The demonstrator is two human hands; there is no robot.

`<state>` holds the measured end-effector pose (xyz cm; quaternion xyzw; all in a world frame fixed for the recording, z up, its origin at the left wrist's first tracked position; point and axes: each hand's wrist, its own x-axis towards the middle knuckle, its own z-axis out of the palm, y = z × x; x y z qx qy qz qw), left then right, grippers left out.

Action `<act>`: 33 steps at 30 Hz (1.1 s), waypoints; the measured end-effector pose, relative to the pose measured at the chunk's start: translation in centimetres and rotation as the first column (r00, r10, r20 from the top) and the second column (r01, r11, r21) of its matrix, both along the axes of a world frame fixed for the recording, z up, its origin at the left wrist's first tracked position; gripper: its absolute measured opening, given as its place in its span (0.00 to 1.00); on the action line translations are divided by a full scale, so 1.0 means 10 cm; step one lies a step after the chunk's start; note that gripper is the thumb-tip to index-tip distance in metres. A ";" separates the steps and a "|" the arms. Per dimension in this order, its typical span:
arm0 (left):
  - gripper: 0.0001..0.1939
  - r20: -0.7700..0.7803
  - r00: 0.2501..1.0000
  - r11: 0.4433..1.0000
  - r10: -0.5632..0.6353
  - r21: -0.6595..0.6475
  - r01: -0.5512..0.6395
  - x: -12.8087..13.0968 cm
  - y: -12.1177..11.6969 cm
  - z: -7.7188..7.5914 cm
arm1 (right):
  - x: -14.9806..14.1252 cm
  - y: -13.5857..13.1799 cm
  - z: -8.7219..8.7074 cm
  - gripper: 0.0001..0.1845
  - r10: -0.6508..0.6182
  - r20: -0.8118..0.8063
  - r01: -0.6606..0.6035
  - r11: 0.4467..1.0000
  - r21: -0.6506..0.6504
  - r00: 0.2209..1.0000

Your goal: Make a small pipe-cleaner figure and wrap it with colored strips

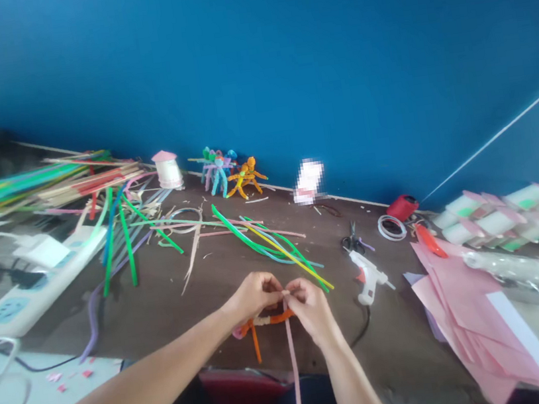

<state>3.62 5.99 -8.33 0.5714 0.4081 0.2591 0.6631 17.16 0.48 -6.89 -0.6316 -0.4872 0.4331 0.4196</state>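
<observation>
My left hand (pixel 258 295) and my right hand (pixel 313 306) meet above the near edge of the brown table. The fingertips of both are pinched on a pale pink pipe cleaner (pixel 294 366), whose long free end hangs toward my lap. Just below the fingers is an orange pipe cleaner piece (pixel 256 343) with a beige wrapped section, partly covered by my hands. Whether the pink strand is twisted onto the orange piece is hidden by my fingers. Beyond my hands lie loose green and yellow pipe cleaners (pixel 275 241).
Finished pipe cleaner figures (pixel 247 177) stand along the blue wall beside a small white pot-like house (pixel 167 171). At right lie a white glue gun (pixel 371 275), scissors (pixel 352 240) and pink sheets (pixel 458 309). A power strip (pixel 8 305) and bundled pipe cleaners (pixel 46 183) occupy the left.
</observation>
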 end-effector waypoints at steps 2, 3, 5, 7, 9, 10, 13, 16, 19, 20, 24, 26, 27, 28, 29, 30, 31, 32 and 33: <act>0.13 0.007 1.000 1.000 0.000 0.007 0.000 -0.01 0.00 0.00 | 0.01 0.00 0.01 0.03 0.030 0.012 -0.030 1.000 0.009 0.999; 0.13 0.006 1.000 1.000 -0.001 0.016 0.001 -0.01 0.00 0.00 | 0.01 0.00 0.02 0.03 0.044 0.023 -0.044 0.999 0.016 0.999; 0.12 -0.005 1.000 0.999 -0.008 0.038 0.009 -0.02 0.00 0.00 | 0.01 0.01 0.02 0.02 0.067 0.048 -0.068 0.997 0.027 0.997; 0.11 -0.018 1.000 0.998 -0.013 0.053 0.014 -0.02 0.00 0.01 | 0.01 0.01 0.02 0.01 0.079 0.066 -0.081 0.996 0.034 0.995; 0.11 -0.031 0.999 0.999 -0.011 0.049 0.012 -0.03 0.00 0.01 | 0.01 0.01 0.01 0.01 0.085 0.072 -0.088 0.995 0.039 0.994; 0.11 -0.036 0.999 0.999 -0.010 0.041 0.011 -0.03 0.00 0.02 | 0.01 0.02 0.01 0.01 0.088 0.075 -0.092 0.995 0.043 0.993; 0.11 -0.047 0.999 1.000 -0.015 0.007 0.015 -0.03 0.01 0.02 | 0.00 0.02 0.00 0.01 0.098 0.093 -0.104 0.993 0.057 0.991; 0.10 -0.052 0.998 1.000 -0.025 -0.018 0.024 -0.03 0.01 0.02 | 0.00 0.01 0.00 0.01 0.102 0.111 -0.109 0.992 0.063 0.989; 0.08 -0.044 0.999 0.998 -0.017 -0.054 0.015 -0.03 0.02 0.02 | -0.02 0.01 0.00 0.02 0.101 0.136 -0.112 0.991 0.073 0.985; 0.08 -0.039 0.999 0.998 -0.013 -0.068 0.010 -0.03 0.02 0.02 | -0.03 0.01 0.01 0.02 0.100 0.146 -0.113 0.991 0.079 0.984; 0.06 -0.022 1.000 0.996 -0.011 -0.087 0.009 -0.04 0.03 0.01 | -0.05 0.02 0.00 0.03 0.103 0.169 -0.122 0.987 0.106 0.980; 0.06 -0.016 1.000 0.996 -0.013 -0.089 0.012 -0.04 0.03 0.01 | -0.05 0.02 -0.02 0.04 0.106 0.172 -0.127 0.985 0.119 0.979; 0.07 -0.014 1.000 0.996 -0.012 -0.089 0.011 -0.03 0.03 0.01 | -0.05 0.02 -0.02 0.04 0.105 0.172 -0.127 0.984 0.124 0.980; 0.07 -0.012 1.000 0.996 -0.010 -0.089 0.009 -0.03 0.04 0.01 | -0.04 0.02 -0.02 0.04 0.102 0.171 -0.125 0.984 0.126 0.980; 0.07 -0.010 1.000 0.996 -0.007 -0.088 0.006 -0.03 0.04 0.02 | -0.04 0.02 -0.03 0.04 0.100 0.170 -0.122 0.984 0.128 0.980; 0.08 -0.010 1.000 0.996 -0.005 -0.085 0.004 -0.03 0.04 0.02 | -0.04 0.02 -0.03 0.04 0.098 0.164 -0.120 0.985 0.128 0.982; 0.09 -0.010 1.000 0.997 -0.007 -0.082 0.006 -0.03 0.04 0.03 | -0.04 0.02 -0.02 0.03 0.099 0.151 -0.118 0.985 0.127 0.984; 0.09 -0.007 1.000 0.997 -0.013 -0.079 0.013 -0.03 0.04 0.03 | -0.03 0.02 -0.01 0.02 0.101 0.132 -0.118 0.985 0.125 0.986; 0.10 -0.002 1.000 0.997 -0.022 -0.077 0.021 -0.03 0.05 0.04 | -0.03 0.01 -0.01 0.03 0.103 0.106 -0.116 0.985 0.125 0.989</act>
